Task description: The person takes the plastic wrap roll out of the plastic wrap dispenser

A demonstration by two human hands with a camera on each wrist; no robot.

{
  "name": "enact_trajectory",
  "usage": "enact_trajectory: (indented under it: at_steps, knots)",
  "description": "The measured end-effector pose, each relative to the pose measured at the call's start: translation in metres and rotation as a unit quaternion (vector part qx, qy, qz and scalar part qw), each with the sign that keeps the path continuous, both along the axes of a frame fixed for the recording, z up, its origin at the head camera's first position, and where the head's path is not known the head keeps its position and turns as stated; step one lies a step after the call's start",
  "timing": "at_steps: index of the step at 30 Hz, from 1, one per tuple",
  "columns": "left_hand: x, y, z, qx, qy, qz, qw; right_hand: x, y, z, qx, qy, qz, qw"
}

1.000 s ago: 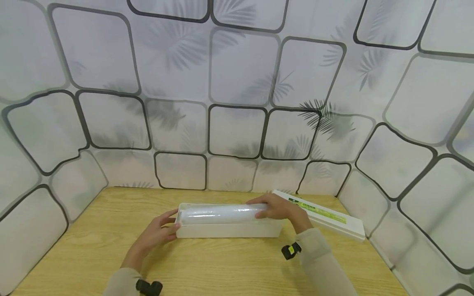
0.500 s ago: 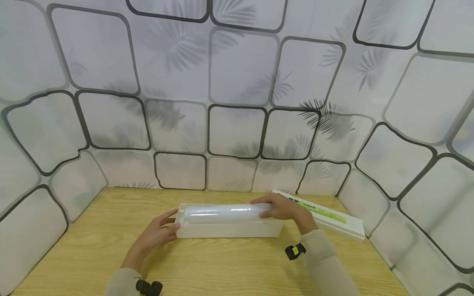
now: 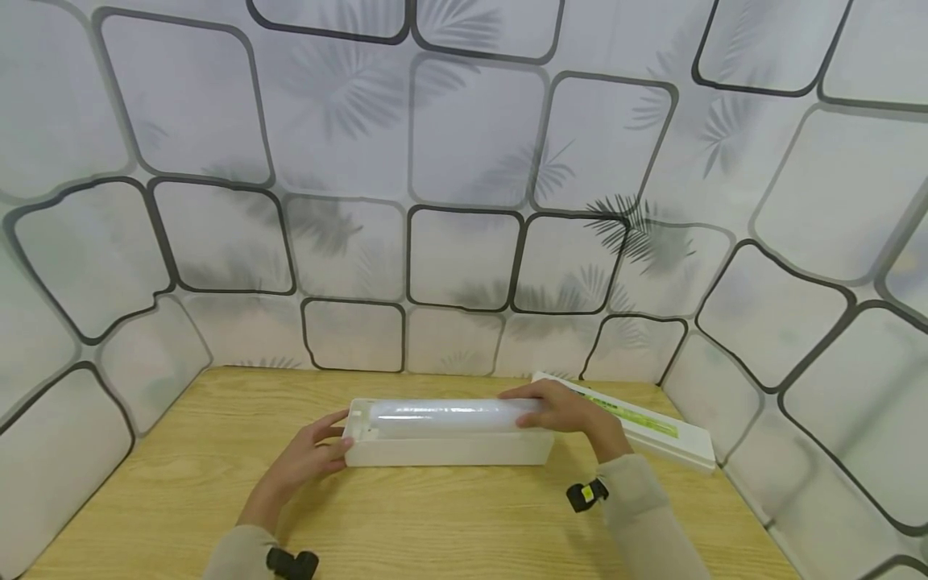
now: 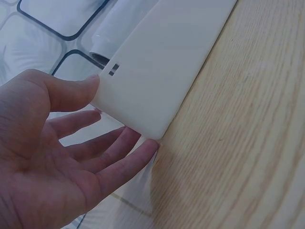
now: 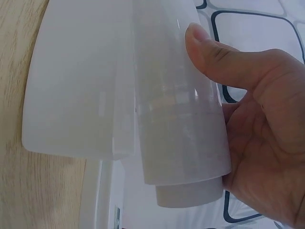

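Note:
A long white plastic dispenser box (image 3: 449, 451) lies on the table with its top uncovered. A shiny roll of cling film (image 3: 442, 415) sits in its opening, set toward the right. My left hand (image 3: 312, 451) holds the box's left end; in the left wrist view the thumb (image 4: 78, 95) is at the upper corner and fingertips touch the end edge. My right hand (image 3: 561, 407) grips the roll near its right end from above. In the right wrist view, the roll's core (image 5: 190, 193) sticks out past the film, and the roll's end reaches beyond the box wall (image 5: 78, 81).
A long white lid (image 3: 652, 431) with a green-yellow label lies slantwise on the wooden table (image 3: 435, 524), behind and right of the right hand. Patterned cloth walls (image 3: 464, 258) enclose the table's back and sides.
My right hand has drawn the roll a little to the right, so a wider gap shows inside the box's left end. The left hand and the box stay in place.

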State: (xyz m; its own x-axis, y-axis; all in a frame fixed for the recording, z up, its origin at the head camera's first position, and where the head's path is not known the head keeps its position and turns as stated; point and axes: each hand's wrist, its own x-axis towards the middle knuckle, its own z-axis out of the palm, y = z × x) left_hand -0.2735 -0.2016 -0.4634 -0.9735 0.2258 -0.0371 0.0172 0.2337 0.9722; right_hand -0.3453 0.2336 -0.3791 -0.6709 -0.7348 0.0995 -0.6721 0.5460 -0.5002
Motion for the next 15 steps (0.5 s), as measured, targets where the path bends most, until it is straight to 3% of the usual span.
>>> enact_trajectory:
  at_steps: [9, 15]
  knots:
    - [0.001, 0.002, 0.001, -0.013, -0.011, 0.017, 0.9997, 0.006, 0.008, 0.005, -0.007, -0.018, -0.013, 1.0]
    - [0.001, 0.002, 0.002, -0.006, -0.013, 0.013, 0.9998, 0.009, 0.016, 0.006, 0.007, 0.012, -0.032, 0.999]
